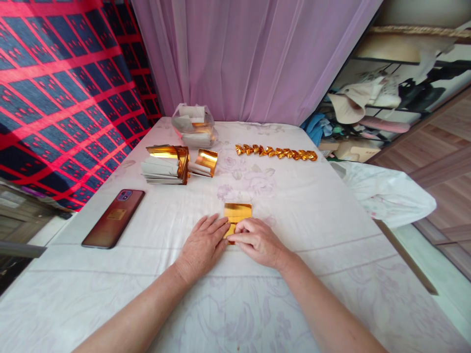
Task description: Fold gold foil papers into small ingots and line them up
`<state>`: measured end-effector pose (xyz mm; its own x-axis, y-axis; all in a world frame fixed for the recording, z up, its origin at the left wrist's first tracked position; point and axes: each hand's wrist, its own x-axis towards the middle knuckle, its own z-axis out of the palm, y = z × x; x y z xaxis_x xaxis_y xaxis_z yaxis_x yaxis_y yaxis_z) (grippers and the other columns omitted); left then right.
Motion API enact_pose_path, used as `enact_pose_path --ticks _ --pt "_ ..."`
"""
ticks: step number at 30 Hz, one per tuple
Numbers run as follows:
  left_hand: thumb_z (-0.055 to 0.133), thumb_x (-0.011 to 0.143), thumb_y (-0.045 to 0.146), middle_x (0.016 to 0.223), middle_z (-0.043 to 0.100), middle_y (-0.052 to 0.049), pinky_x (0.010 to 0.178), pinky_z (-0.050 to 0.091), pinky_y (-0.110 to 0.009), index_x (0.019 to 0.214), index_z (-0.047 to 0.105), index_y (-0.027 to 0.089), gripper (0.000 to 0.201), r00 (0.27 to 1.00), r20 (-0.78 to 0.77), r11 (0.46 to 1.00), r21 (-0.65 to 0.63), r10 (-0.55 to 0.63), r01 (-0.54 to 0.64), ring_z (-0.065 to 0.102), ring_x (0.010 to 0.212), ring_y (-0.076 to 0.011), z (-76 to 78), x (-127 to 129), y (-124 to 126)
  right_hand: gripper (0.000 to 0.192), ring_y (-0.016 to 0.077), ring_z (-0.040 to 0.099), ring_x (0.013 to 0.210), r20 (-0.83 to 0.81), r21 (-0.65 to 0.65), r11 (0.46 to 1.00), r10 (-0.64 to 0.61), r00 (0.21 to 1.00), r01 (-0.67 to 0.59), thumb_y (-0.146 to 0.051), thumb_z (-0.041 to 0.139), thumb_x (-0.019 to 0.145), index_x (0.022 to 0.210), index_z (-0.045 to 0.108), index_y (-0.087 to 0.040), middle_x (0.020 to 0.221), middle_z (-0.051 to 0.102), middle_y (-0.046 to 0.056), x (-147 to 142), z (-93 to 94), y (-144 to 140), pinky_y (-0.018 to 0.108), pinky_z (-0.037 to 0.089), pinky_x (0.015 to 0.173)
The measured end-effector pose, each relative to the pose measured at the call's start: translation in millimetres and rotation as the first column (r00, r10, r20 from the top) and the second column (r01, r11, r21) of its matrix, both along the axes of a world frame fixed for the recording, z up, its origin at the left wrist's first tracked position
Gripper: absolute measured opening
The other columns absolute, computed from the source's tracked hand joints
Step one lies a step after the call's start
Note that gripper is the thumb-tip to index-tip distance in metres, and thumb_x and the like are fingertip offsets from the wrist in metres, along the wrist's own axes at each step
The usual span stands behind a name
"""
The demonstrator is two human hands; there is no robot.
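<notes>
Head view looks down on a bed covered with a pale floral sheet (331, 206), and I take the gold foil sheet (238, 212) lying flat in the middle of it as my marker. Both my hands sit on the near edge of that foil sheet: my left hand (203, 245) rests palm down with the fingers stretched out, their tips pressing the near left corner, gripping nothing; my right hand (257, 240) lies beside it, fingertips pinching the near edge where a fold seems to be forming, though how much foil is caught under them I cannot tell. Left of the foil sheet, well apart, lies a dark red phone (114, 218), face down. Beyond the foil sheet and to its left stands a stack of gold and white papers (165, 164), with a clear plastic bag (193, 126) behind it. Beyond the foil sheet and to its right runs a row of folded gold pieces (275, 152)
</notes>
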<state>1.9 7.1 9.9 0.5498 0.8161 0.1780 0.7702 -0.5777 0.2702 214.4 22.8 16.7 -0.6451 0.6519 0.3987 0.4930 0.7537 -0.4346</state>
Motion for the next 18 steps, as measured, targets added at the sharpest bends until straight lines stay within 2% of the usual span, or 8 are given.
enact_pose_path --ticks 9,15,18 --pt "0.048 0.096 0.029 0.14 0.057 -0.006 0.112 0.035 -0.051 0.133 0.056 0.02 0.039 1.0 0.006 1.0 -0.006 -0.006 0.006 0.045 0.134 -0.0294 -1.1 -0.4 0.1 0.025 0.0154 0.06 0.082 0.005 -0.006 1.0 0.007 1.0 -0.007 -0.012 0.058 0.089 0.099 0.074 -0.029 0.086 0.064 0.001 1.1 -3.0 1.4 0.03 0.046 0.076" --pt "0.049 0.095 0.028 0.141 0.056 -0.005 0.113 0.033 -0.051 0.134 0.055 0.022 0.04 1.0 0.025 1.0 -0.007 -0.004 0.004 0.045 0.134 -0.0284 -2.3 -0.7 0.2 0.038 0.0193 0.062 0.087 0.003 -0.069 0.996 -0.059 0.998 0.059 -0.012 0.06 0.084 0.121 0.063 -0.023 0.094 0.068 0.005 0.0 -5.1 2.1 0.034 0.048 0.079" --pt "0.049 0.095 0.028 0.142 0.055 -0.006 0.113 0.033 -0.052 0.135 0.054 0.02 0.042 1.0 0.02 1.0 -0.024 -0.002 0.003 0.044 0.135 -0.0291 -2.2 -0.7 0.3 0.039 0.0195 0.061 0.084 0.043 -0.107 0.99 -0.092 0.995 0.096 -0.014 0.059 0.083 0.121 0.061 -0.022 0.09 0.068 0.004 -1.4 -2.4 1.8 0.034 0.049 0.079"
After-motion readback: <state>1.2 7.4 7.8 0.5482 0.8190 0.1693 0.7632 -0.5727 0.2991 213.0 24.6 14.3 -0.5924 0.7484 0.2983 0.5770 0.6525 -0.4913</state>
